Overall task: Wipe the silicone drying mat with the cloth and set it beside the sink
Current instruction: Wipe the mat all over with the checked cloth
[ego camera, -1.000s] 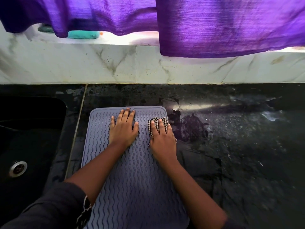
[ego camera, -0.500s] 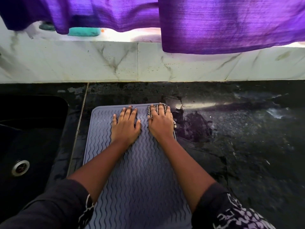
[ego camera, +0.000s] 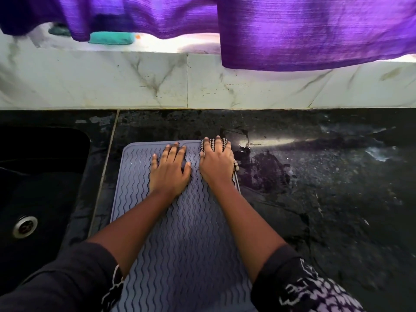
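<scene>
drying mat (ego camera: 135, 181) wiped out to its far right corner

the mat is laid on the dark counter (ego camera: 315, 188), just beside the sink (ego camera: 33, 176); the checked scrubber (ego camera: 212, 142) has been pushed from mid-mat to the far corner within the last second; it is pressed under the right hand (ego camera: 216, 164), fingers straight and spread, nothing gripped; the mat is pinned by the left hand (ego camera: 168, 172), flat and open; the outward stroke is judged spent, so a return pass is expected.

The person wears a dark grey top: the left sleeve (ego camera: 58, 280), lower left, has a white-patterned edge, and the right sleeve (ego camera: 292, 287), lower right, a pale checked print.
</scene>
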